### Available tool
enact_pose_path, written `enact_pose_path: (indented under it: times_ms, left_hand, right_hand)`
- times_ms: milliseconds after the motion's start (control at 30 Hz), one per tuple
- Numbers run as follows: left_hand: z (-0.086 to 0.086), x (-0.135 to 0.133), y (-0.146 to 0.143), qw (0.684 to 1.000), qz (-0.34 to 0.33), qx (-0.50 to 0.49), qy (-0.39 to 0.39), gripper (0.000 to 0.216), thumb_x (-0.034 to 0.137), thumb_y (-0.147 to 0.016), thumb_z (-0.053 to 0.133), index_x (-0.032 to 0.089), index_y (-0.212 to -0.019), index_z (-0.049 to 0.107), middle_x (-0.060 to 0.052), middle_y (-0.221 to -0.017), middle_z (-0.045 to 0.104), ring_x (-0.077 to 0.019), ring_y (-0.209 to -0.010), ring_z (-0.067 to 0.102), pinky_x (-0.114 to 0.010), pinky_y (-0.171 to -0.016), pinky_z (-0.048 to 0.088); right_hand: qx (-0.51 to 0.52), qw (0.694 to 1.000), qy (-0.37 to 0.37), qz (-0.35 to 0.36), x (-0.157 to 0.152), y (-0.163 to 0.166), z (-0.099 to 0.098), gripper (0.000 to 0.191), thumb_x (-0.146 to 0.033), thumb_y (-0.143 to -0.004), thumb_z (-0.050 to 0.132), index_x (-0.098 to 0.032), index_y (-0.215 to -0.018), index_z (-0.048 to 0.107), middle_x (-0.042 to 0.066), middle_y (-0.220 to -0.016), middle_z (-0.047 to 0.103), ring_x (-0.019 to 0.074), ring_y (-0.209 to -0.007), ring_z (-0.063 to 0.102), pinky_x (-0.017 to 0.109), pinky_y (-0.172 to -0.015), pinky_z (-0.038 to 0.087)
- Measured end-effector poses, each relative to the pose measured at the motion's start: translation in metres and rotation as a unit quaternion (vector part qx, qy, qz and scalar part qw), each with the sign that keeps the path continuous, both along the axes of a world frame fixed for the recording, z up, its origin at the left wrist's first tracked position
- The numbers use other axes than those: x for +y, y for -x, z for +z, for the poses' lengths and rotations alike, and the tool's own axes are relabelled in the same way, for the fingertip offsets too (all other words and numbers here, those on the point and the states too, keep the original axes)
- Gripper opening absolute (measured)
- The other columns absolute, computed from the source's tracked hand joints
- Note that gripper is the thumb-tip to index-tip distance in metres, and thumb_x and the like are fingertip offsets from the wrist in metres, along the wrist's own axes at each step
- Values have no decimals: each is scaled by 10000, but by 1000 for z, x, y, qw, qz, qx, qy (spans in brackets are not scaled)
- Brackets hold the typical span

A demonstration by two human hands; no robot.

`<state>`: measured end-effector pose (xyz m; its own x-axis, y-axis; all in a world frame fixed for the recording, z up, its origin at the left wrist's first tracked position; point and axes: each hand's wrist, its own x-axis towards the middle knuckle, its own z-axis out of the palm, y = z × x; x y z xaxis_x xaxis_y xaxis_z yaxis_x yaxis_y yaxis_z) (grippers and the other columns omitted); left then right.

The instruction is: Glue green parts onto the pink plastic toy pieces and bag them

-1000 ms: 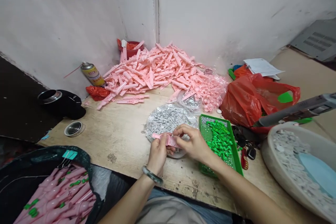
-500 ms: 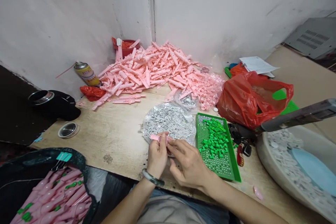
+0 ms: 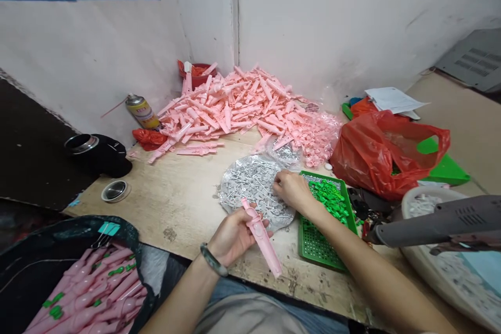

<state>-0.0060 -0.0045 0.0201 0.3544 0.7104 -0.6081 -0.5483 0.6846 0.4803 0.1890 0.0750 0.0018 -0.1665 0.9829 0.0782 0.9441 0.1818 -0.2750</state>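
Note:
My left hand (image 3: 235, 237) is closed around a long pink plastic shell piece (image 3: 263, 242), which slants down to the right over the table's front. My right hand (image 3: 291, 188) reaches to the right edge of a clear plastic bag (image 3: 250, 180) spread with small grey pieces and thin metal pins. Its fingertips are pinched together over the pile, and I cannot make out what is between them. Right beside that wrist is a green perforated tray (image 3: 309, 242) with small bright green plastic parts (image 3: 331, 198) in it.
Pink shell pieces (image 3: 230, 104) are heaped against the wall. A spray can (image 3: 143, 112) and black flask (image 3: 97, 154) stand left. At lower left, a dark sack (image 3: 129, 235) holds pink pieces with green parts. Right are a red bag (image 3: 364, 151), a grey tool (image 3: 426, 224) and a white basin (image 3: 415, 261).
My right hand has left the pink piece and moved up and right to the pile of pins. My left hand now holds the piece lengthwise in view. The camera view has shifted slightly.

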Motion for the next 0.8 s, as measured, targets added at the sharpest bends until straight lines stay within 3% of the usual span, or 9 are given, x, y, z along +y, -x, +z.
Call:
enact_pose_path:
  times_ms: [100, 233, 300, 367, 500, 600, 667, 733, 800]
  left_hand:
    - [0, 0, -2, 998, -36, 28, -52, 355, 47, -648, 707, 164, -969, 613, -56, -878, 675, -218, -848, 685, -396, -797, 573]
    - [-2, 1, -10, 986, -50, 100, -123, 365, 139, -639, 765, 168, -986, 656, -93, -1002, 702, -227, -853, 694, -348, -740, 575]
    - [-4, 2, -13, 980, -57, 112, -157, 401, 177, -647, 772, 179, -1036, 675, -98, -1043, 711, -233, -883, 694, -323, -738, 569]
    - [-6, 2, -14, 974, -67, 116, -184, 421, 198, -665, 769, 181, -1077, 684, -100, -1065, 714, -233, -900, 691, -310, -748, 564]
    - [-11, 3, -13, 969, -66, 126, -202, 421, 215, -686, 773, 170, -1094, 680, -100, -1047, 717, -232, -891, 688, -303, -741, 563]
    - [-12, 6, -9, 973, -52, 130, -182, 396, 239, -697, 785, 153, -1063, 661, -95, -957, 722, -226, -834, 693, -321, -720, 575]
    - [-12, 8, -6, 981, -32, 126, -143, 347, 233, -707, 780, 145, -1011, 638, -104, -935, 720, -232, -800, 699, -353, -696, 589]
    - [-12, 10, -3, 989, -14, 112, -99, 291, 192, -721, 759, 143, -967, 612, -137, -1013, 714, -254, -837, 709, -384, -695, 600]
    - [-10, 10, 0, 993, -5, 95, -67, 253, 145, -745, 726, 139, -958, 591, -176, -1124, 690, -284, -913, 712, -414, -725, 605]
  right_hand:
    - [34, 999, -11, 20, -11, -3, 9, 152, -129, -839, 570, -176, -916, 691, 55, -871, 710, 193, -780, 655, 282, -712, 463]
    - [166, 959, -52, 225, -29, -4, 19, 168, -86, -880, 551, -174, -953, 674, 49, -938, 699, 162, -863, 652, 274, -779, 508]
    - [169, 932, -68, 313, -37, -3, 22, 150, -142, -940, 532, -166, -984, 673, 79, -998, 694, 177, -925, 650, 299, -789, 531]
    - [127, 927, -80, 343, -44, -1, 23, 162, -191, -973, 516, -157, -986, 674, 104, -1021, 689, 195, -957, 643, 314, -774, 541]
    - [51, 934, -97, 341, -52, 4, 26, 178, -186, -981, 502, -146, -969, 675, 119, -1026, 681, 208, -931, 632, 308, -714, 527]
    - [40, 934, -66, 348, -40, 13, 25, 162, -197, -963, 537, -163, -967, 696, 93, -1048, 681, 196, -919, 626, 290, -714, 519]
    - [36, 951, -42, 306, -13, 19, 22, 154, -201, -927, 582, -201, -1011, 712, 59, -1124, 673, 186, -991, 618, 281, -803, 515]
    - [16, 979, -42, 199, 30, 22, 19, 228, -172, -893, 584, -216, -1081, 706, 48, -1203, 653, 188, -1083, 591, 281, -915, 481]
    - [-4, 993, -65, 96, 82, 20, 17, 296, -118, -907, 495, -139, -1136, 682, 123, -1219, 638, 230, -1127, 563, 327, -965, 452]
